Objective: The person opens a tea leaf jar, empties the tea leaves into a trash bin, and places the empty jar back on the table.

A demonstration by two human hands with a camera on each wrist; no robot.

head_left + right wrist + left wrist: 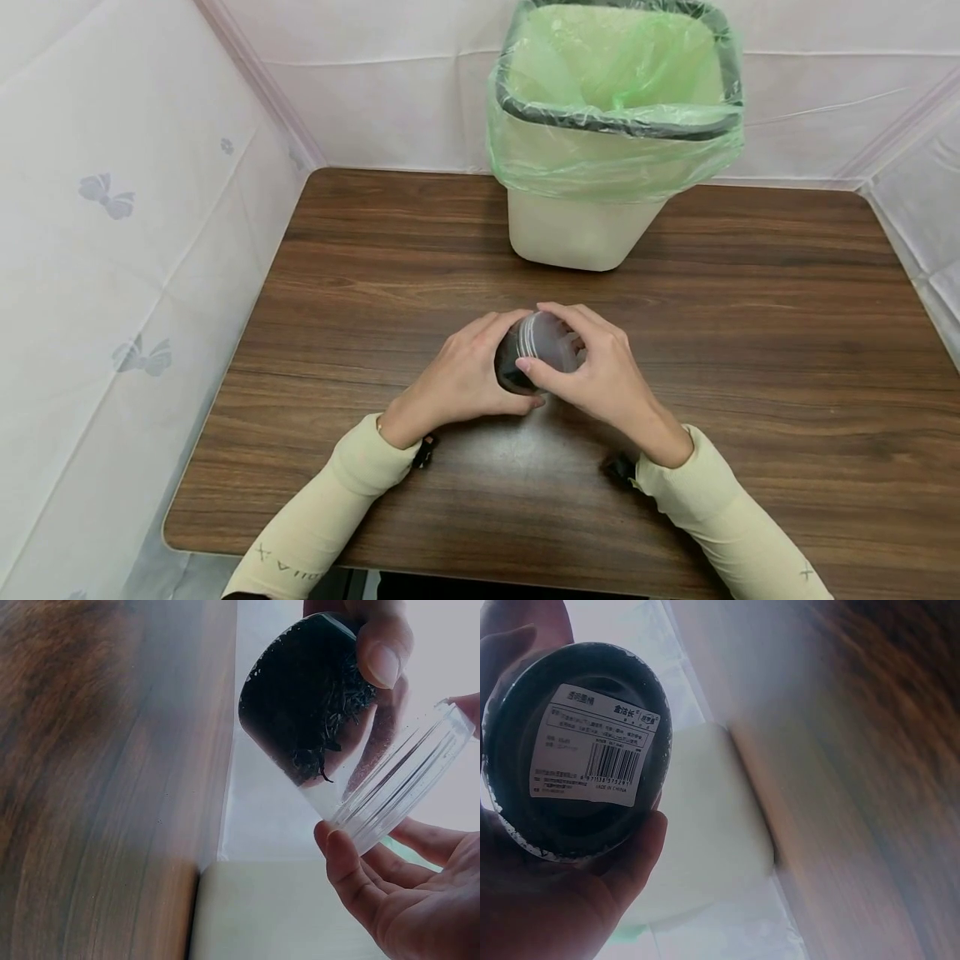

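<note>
A clear jar [509, 364] is held tilted on its side above the table, between both hands. Dark, shredded leaf-like stuff fills its lower part, as the right wrist view shows. My left hand [461, 371] grips the jar's body, thumb on the near side. In the left wrist view the jar's base carries a white label [594, 746] with a barcode. Its transparent ridged lid [405, 784] points to the right. Around that lid curl the fingers and thumb of my right hand [603, 367]. The lid sits at the jar's mouth.
A cream bin [577, 233] lined with a green bag [622, 171] stands at the back of the brown wooden table [360, 250]. Pale sheeting [375, 100] hangs behind and along both sides of the table.
</note>
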